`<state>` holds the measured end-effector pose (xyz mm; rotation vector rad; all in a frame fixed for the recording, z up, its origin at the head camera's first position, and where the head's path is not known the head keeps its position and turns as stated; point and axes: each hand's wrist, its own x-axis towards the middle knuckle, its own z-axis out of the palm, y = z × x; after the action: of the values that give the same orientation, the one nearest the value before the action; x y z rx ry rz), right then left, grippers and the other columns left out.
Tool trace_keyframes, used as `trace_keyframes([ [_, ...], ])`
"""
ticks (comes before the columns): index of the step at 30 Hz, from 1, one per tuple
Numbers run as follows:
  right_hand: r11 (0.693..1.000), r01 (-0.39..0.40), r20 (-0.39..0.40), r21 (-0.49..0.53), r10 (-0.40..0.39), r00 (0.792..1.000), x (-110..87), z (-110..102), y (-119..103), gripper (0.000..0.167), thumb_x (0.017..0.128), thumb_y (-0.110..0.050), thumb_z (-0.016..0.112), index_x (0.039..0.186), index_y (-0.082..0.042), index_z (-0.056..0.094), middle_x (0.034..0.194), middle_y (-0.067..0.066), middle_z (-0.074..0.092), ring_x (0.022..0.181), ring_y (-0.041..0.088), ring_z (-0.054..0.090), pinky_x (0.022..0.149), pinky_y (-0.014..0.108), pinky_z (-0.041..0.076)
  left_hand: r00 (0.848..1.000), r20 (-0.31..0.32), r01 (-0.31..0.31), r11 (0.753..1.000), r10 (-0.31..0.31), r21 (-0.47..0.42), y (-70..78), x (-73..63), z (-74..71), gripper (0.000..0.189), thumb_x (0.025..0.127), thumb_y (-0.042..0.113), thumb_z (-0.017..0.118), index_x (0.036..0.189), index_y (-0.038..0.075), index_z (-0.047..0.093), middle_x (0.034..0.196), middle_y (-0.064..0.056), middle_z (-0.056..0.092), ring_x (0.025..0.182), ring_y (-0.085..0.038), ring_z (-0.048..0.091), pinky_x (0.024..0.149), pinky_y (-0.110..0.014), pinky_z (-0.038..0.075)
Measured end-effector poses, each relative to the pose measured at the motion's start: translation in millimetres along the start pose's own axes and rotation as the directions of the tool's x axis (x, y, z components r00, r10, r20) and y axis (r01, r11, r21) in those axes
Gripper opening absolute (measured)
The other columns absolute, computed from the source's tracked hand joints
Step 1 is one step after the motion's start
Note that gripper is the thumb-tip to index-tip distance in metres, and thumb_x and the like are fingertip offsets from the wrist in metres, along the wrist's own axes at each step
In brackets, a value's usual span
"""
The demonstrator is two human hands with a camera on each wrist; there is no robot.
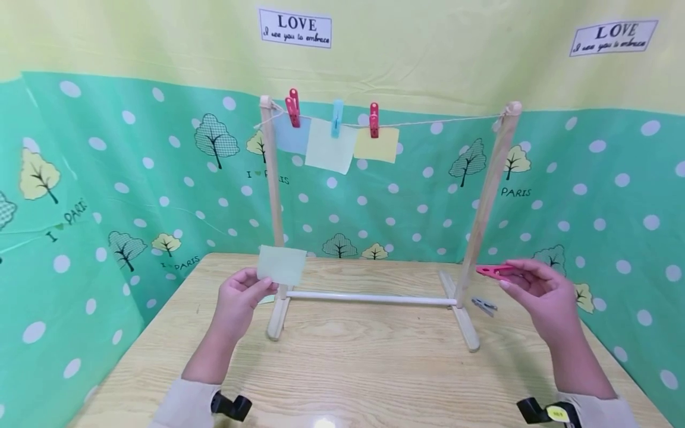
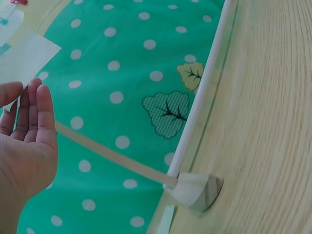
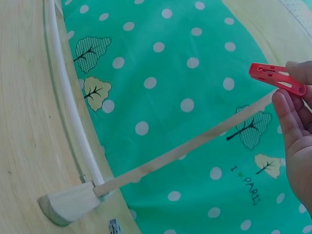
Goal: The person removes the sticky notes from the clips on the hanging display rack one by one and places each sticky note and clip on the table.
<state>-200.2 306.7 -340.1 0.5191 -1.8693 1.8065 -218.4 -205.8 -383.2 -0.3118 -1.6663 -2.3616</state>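
Observation:
A pale green paper note (image 1: 282,265) is pinched between the thumb and fingers of my left hand (image 1: 239,302), in front of the left post's lower part. My right hand (image 1: 546,295) holds a red clothespin (image 1: 493,271) beside the right post; in the right wrist view the red clothespin (image 3: 276,78) sits between thumb and fingertips. On the string (image 1: 444,122) hang a blue note (image 1: 292,135), a pale green note (image 1: 329,148) and a yellow note (image 1: 377,145). Two red clothespins (image 1: 374,120) and a light blue clothespin (image 1: 336,119) clip them.
The wooden stand has a left post (image 1: 272,178), a right post (image 1: 489,190) and a white crossbar (image 1: 369,298) low between its feet. A grey clothespin (image 1: 484,306) lies by the right foot. Another pale paper (image 1: 266,299) lies behind my left hand. A patterned curtain (image 1: 176,178) surrounds the table (image 1: 369,368).

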Motion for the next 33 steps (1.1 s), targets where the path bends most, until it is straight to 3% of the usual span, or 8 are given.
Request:
trace_keyframes([
  [12,0.999,-0.050,-0.030,-0.001,0.050,0.998,-9.2,-13.8,6.6,0.039,0.084,0.014,0.067,0.122,0.013,0.057,0.111,0.004,0.066,0.094,0.009,0.066,0.080,0.018,0.053,0.994,-0.106,0.011,0.992,0.002,0.124,7.6,-12.5,-35.1,0.010,0.089,-0.005,0.068,0.093,0.002,0.063,0.082,-0.005,0.069,0.075,-0.014,0.070,0.078,-0.029,0.059],
  [23,0.996,-0.043,-0.043,0.072,0.046,0.998,-11.8,-25.2,14.5,0.037,0.084,0.018,0.064,0.120,0.011,0.059,0.111,0.003,0.069,0.094,0.010,0.067,0.081,0.019,0.054,0.987,-0.160,-0.005,0.994,0.022,0.108,8.0,-13.6,-68.4,0.020,0.087,-0.009,0.067,0.101,0.005,0.062,0.083,-0.004,0.071,0.074,-0.014,0.071,0.075,-0.029,0.059],
  [33,0.993,-0.075,-0.078,0.088,0.082,0.994,-14.8,-35.5,21.6,0.038,0.084,0.019,0.064,0.120,0.008,0.061,0.109,0.001,0.069,0.094,0.009,0.067,0.080,0.018,0.054,0.977,-0.208,0.070,0.983,-0.034,0.167,10.8,-15.8,-89.3,0.021,0.089,0.000,0.070,0.105,0.004,0.059,0.087,-0.003,0.072,0.077,-0.013,0.071,0.076,-0.028,0.058],
])
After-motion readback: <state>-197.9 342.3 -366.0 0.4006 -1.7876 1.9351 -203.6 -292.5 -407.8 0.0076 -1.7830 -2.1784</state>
